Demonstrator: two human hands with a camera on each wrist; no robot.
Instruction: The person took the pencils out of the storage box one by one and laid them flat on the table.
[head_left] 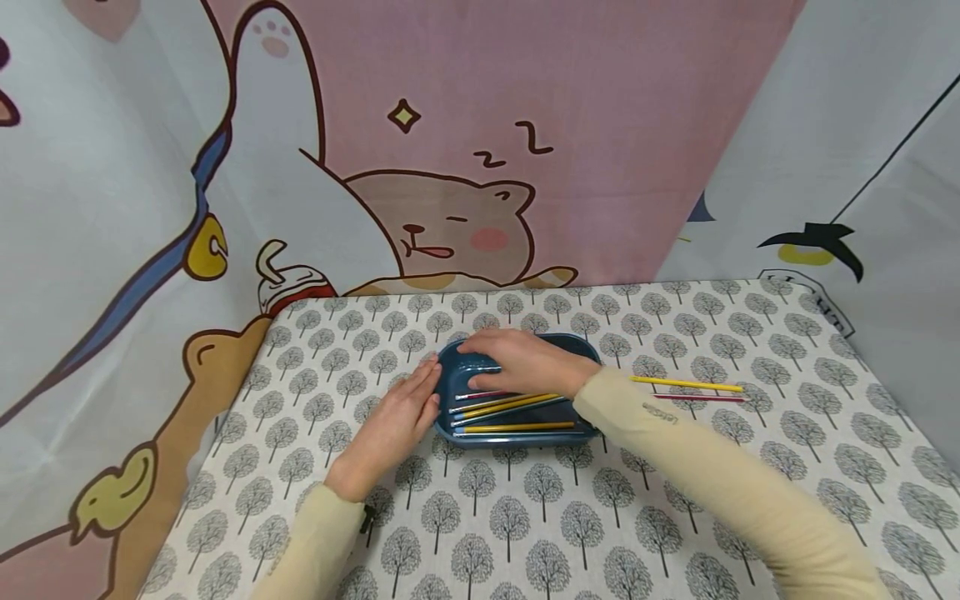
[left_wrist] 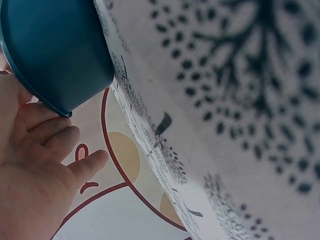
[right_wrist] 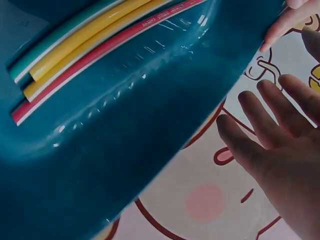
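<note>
A big cloth with a sleepy bear point(head_left: 457, 225) hangs behind the counter point(head_left: 510, 533), and the counter has a cover with little gray trees all over it. In the head view, a blue-green tray point(head_left: 495, 442) sits near the middle of the counter. The left hand point(head_left: 390, 429) touches the tray's left edge with its fingers out nearly straight. The right hand point(head_left: 517, 361) is over the tray with its fingers spread, and I see nothing in its grip. To do this part well, I think the left hand should press softly so the tray won't slide, and the right hand should move slowly — a bump could make the pencils point(head_left: 517, 428) roll. The tray has round corners and low sides. To its right, a yellow pencil point(head_left: 686, 383) and a red pencil point(head_left: 697, 397) lie on the counter, side by side.

In the left wrist view, the left hand's fingers are loose by the rim, and the tray's outside looks smooth and plain.

In the right wrist view, the right hand has its fingers apart and holds nothing. The tray is shiny inside — little bright spots show on it. Green, yellow and red pencils lie close together on the tray's bottom.
</note>
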